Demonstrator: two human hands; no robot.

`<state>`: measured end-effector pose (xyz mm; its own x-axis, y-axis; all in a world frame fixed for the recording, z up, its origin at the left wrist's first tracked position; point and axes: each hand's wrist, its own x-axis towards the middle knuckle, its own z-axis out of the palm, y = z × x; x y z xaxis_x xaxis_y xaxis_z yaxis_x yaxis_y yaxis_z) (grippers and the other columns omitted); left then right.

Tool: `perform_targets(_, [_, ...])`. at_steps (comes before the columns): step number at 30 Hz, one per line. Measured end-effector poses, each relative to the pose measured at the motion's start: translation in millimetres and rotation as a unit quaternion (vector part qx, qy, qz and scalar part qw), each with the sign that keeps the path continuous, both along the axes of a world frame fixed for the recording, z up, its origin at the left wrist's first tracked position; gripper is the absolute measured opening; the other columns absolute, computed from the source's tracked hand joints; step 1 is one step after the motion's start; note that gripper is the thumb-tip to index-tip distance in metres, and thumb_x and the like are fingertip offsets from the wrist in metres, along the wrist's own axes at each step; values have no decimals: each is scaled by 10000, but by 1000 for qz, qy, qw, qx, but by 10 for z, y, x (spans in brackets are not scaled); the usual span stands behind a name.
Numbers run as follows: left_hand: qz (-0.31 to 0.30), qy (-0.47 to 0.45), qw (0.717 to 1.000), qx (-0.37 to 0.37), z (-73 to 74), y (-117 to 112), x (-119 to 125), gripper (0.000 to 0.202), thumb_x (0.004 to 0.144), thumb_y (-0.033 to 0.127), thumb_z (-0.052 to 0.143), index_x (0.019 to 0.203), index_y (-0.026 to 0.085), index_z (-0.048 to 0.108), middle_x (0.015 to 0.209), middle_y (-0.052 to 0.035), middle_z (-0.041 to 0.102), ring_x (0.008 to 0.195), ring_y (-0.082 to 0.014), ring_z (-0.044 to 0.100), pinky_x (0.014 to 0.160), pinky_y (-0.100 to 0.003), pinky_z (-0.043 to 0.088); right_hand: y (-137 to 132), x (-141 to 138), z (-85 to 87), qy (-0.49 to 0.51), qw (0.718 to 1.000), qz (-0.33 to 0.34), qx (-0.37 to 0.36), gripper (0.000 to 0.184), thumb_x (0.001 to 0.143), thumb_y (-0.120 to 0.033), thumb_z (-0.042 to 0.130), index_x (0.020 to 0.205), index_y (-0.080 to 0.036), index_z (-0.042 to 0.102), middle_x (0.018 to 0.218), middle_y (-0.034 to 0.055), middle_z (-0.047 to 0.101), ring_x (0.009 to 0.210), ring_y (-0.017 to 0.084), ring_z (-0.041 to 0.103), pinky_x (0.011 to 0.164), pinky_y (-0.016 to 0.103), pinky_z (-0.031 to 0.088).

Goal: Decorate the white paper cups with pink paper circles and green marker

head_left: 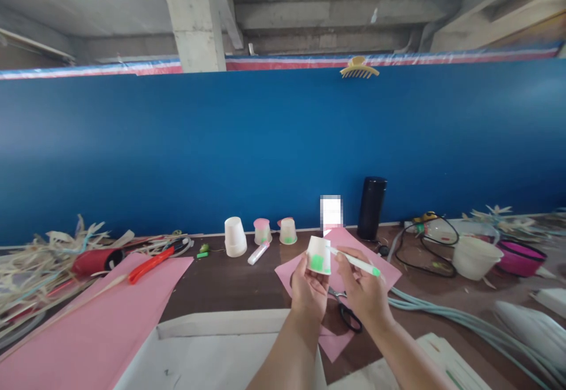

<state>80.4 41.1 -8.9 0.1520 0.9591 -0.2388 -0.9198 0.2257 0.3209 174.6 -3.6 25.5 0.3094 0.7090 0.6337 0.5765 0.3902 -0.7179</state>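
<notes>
My left hand (308, 287) is closed round a small white paper cup (319, 254) held upside down above the table, with a green patch coloured on its side. My right hand (360, 287) grips a white marker with a green end (356, 263), its tip touching the cup's side. Under both hands lie a pink paper sheet (374, 269) and black-handled scissors (347, 312).
Three more upturned cups (234, 237) (262, 231) (288, 231) stand by the blue wall, with a marker cap (258, 253) near them. Large pink sheet (92, 325) and red cutter (150, 264) at left. Black flask (371, 208), cables, white bowl (475, 257) and magenta bowl (522, 257) at right.
</notes>
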Motion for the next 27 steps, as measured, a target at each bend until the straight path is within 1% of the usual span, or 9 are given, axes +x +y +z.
perform_targets(3, [-5, 5, 1000, -3, 5, -19, 20, 239, 769, 273, 615, 958, 125, 608, 967, -107, 659, 838, -174, 645, 703, -262, 537, 6, 13, -2, -34, 999, -20, -7, 244, 824, -366, 509, 969, -206, 624, 849, 59, 693, 763, 203, 647, 689, 272, 482])
perform_targets(7, [-5, 4, 1000, -2, 11, -32, 33, 241, 763, 257, 622, 965, 125, 611, 953, -100, 662, 830, -169, 643, 701, -260, 534, 18, 17, -5, -55, 998, -23, 6, 252, 845, -361, 479, 972, -193, 618, 902, 68, 688, 803, 202, 650, 689, 265, 486])
perform_targets(12, [-5, 8, 1000, -3, 24, -41, 38, 231, 762, 254, 627, 951, 121, 614, 968, -116, 660, 841, -177, 643, 705, -267, 537, 19, 16, 3, -65, 998, -14, 23, 254, 863, -350, 460, 960, -181, 623, 880, 65, 691, 784, 191, 654, 693, 270, 497])
perform_targets(16, [-3, 10, 1000, -10, 29, -43, 48, 213, 753, 240, 638, 928, 120, 614, 956, -114, 662, 839, -178, 644, 701, -264, 538, 30, 26, -10, -69, 997, -19, 25, 241, 864, -343, 466, 960, -183, 619, 880, 59, 691, 780, 184, 658, 689, 268, 501])
perform_targets(27, [-10, -9, 1000, -5, -24, -21, 46, 192, 743, 230, 646, 894, 119, 607, 941, -115, 666, 842, -176, 646, 733, -272, 537, 61, 36, -34, -70, 997, -19, 25, 231, 865, -346, 468, 955, -188, 610, 907, 58, 678, 787, 179, 654, 690, 267, 501])
